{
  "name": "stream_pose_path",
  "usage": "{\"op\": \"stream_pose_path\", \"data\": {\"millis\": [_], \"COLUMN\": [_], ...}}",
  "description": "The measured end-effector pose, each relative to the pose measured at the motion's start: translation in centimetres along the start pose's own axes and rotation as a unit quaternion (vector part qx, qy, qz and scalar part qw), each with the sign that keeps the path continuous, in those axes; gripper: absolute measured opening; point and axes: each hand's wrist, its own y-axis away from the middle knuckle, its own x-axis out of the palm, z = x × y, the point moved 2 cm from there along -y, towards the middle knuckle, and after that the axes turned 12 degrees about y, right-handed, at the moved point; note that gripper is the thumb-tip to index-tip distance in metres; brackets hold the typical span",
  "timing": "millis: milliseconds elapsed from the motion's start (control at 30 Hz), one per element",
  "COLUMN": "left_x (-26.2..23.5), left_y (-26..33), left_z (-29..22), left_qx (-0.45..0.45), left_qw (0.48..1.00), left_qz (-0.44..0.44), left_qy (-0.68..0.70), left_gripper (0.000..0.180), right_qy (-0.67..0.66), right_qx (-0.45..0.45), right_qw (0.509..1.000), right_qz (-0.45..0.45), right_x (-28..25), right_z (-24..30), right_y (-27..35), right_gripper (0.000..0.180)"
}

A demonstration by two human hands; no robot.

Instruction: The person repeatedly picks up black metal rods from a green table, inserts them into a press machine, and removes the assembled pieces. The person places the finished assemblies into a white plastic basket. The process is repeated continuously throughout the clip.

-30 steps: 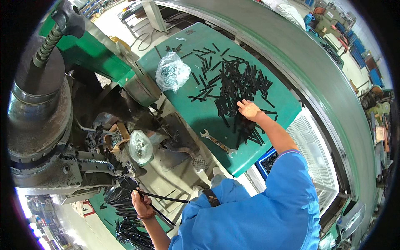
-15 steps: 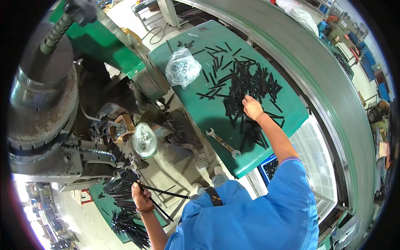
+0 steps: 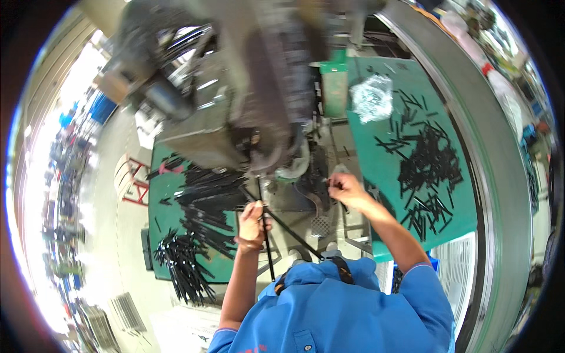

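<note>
"Right hand [image 3: 348, 191] is hovering beside the machine [image 3: 265, 117] now, no longer touching the short black strips [image 3: 432, 165] piled on the green table [image 3: 371, 154]."

"Are its fingers holding anything?"

"They're curling inward, but I can't tell whether they're closing on something."

"What are the containers holding?"

"One clear bag [image 3: 358, 94] is lying on that table, holding small shiny pieces [image 3: 375, 100]. Below the table's near edge, a blue crate [image 3: 389, 281] is showing partly, holding dark pieces too small to tell."

"And the left hand [image 3: 252, 225]?"

"Its fingers are clasping two long black strips [image 3: 294, 233] before the person's body. They're looking slim and straight, and they're crossing each other."
</note>
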Motion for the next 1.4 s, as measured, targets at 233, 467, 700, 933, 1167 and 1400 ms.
{"op": "stream_pose_path", "data": {"millis": [233, 467, 700, 933, 1167, 1400], "left_x": [-0.6, -1.0, -1.3, -1.0, -1.1, -1.2], "left_y": [-0.8, -1.2, -1.1, -1.1, -1.4, -1.2], "left_z": [-0.5, -0.7, -1.4, -2.2, -2.9, -3.2], "left_qx": [-0.046, -0.075, -0.085, -0.1, -0.123, -0.105], "left_qw": [0.999, 0.995, 0.994, 0.991, 0.979, 0.979], "left_qz": [0.014, 0.046, 0.065, 0.078, 0.161, 0.172], "left_qy": [0.004, 0.036, 0.039, 0.032, 0.01, -0.014], "left_gripper": [0.013, 0.014, 0.015, 0.015, 0.022, 0.025], "right_qy": [0.063, 0.107, 0.131, 0.102, 0.003, -0.213], "right_qx": [-0.055, -0.002, 0.027, 0.122, 0.175, 0.277], "right_qw": [0.989, 0.991, 0.987, 0.984, 0.985, 0.929], "right_qz": [0.119, 0.077, 0.087, 0.078, 0.007, -0.121], "right_x": [9.1, 10.7, 10.6, 10.7, 9.9, 12.2], "right_z": [8.6, 8.8, 9.5, 6.8, 1.7, 0.3], "right_y": [-6.1, -6.7, -6.6, -7.0, 1.3, 8.2], "right_gripper": [0.019, 0.017, 0.016, 0.017, 0.009, 0.008]}}
